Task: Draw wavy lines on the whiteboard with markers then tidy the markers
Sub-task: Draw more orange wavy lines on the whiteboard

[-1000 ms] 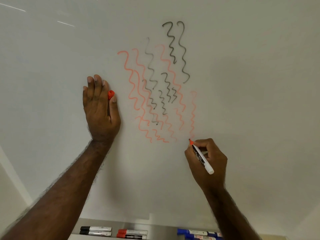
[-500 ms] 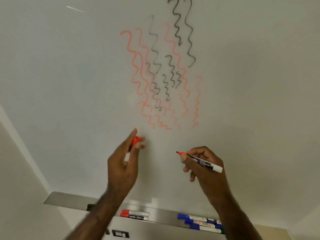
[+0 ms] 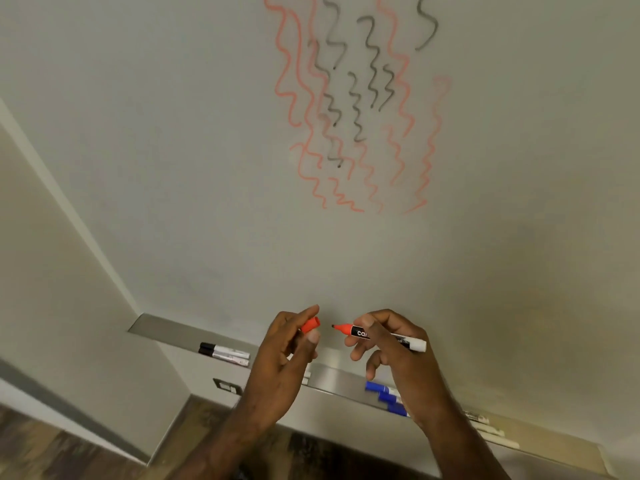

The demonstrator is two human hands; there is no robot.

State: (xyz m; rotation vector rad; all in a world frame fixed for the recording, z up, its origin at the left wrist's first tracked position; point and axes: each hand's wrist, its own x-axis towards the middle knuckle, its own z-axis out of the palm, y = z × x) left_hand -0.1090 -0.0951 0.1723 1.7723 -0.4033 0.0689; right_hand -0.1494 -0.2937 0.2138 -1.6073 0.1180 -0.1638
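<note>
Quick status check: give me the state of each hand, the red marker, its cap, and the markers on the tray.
Red marker: uncapped, tip bare, held level, pointing at the cap.
Cap: off, open end facing the tip, small gap between them.
Left hand: shut on the cap.
Right hand: shut on the red marker.
Black markers: capped, lying on the tray.
Blue markers: capped, lying on the tray.
Whiteboard: red and black wavy lines drawn.

An office or classroom: wall-mounted whiteboard point(image 3: 173, 133) above a marker tray point(image 3: 194, 336).
</note>
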